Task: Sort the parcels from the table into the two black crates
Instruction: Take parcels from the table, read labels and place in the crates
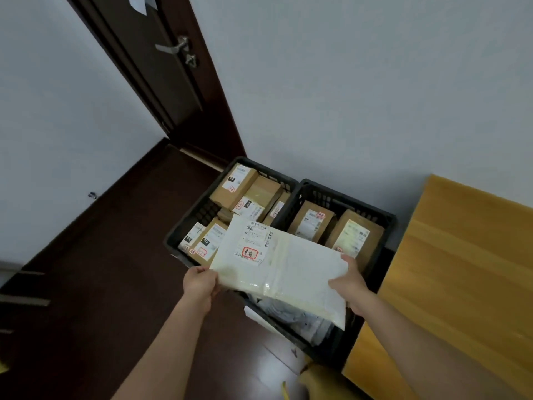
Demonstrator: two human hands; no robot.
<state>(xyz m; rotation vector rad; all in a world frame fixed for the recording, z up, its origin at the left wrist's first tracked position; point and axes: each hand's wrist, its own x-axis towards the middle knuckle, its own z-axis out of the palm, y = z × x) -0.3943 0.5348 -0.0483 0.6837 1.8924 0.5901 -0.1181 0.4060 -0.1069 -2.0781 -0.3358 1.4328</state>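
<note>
Left hand (200, 280) and right hand (350, 281) each grip an edge of a white mailer (284, 269), crates (372, 215) just beyond.

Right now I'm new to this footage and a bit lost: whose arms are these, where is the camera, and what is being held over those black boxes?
There is no machine here. A person wears one wide-angle camera on the head, so you look forward and down along their own bare arms. The left hand grips the near left corner of a flat white mailer parcel with a shipping label, and the right hand grips its right edge. The parcel hangs above two black crates on a dark floor by the wall. The left crate holds several brown cardboard boxes with labels. The right crate holds two brown boxes at its far end and grey soft bags nearer the person. The yellow wooden table stands at the right; the part in view is bare. A dark door stands behind.
</note>
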